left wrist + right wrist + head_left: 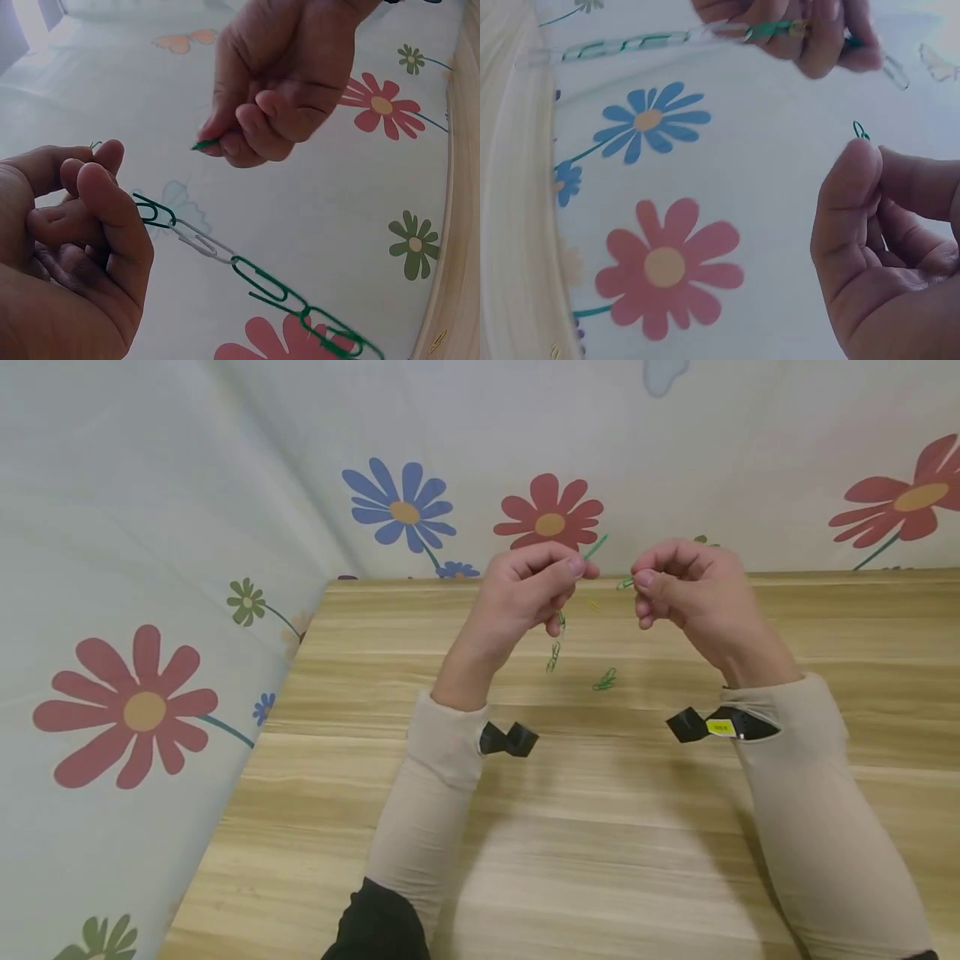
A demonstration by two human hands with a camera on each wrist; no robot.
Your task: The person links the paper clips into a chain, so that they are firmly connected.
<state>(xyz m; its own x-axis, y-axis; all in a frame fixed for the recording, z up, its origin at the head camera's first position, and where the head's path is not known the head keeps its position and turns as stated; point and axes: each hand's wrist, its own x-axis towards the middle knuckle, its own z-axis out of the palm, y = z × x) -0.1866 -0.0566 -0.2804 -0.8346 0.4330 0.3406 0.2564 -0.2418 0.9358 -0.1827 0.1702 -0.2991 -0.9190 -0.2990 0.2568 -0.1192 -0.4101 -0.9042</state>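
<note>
1. Both hands are up in the upper middle of the head view, apart, fingertips turned towards each other.
2. Here's the left hand (521,597), thumb and fingers pinching a chain of paper clips (553,657), with a green tip (596,547) poking out past the fingertips, up and to the right.
3. And the chain hangs below that hand; the left wrist view has it slanting down to the lower right, green, white, then green and green again, each link hooked to its neighbour.
4. Over in the right wrist view it runs across the top, blurred towards the left, with a touch of yellow close to the left fingers.
5. Now the right hand (693,593): thumb and forefinger pinch a single green clip (625,583), its end jutting left towards the other hand, the two not touching.
6. Down on the wooden surface (585,827), just right of the chain, lies a little cluster of green clips (604,679), and higher up, between the hands, something small and yellow (593,605).
7. Beige sleeves (442,752) come in from the bottom, a black device (510,739) at each cuff, the right one carrying a yellow label (722,727).
8. Behind it all, flower-printed cloth (465,410) fills the top and left of the frame.
</note>
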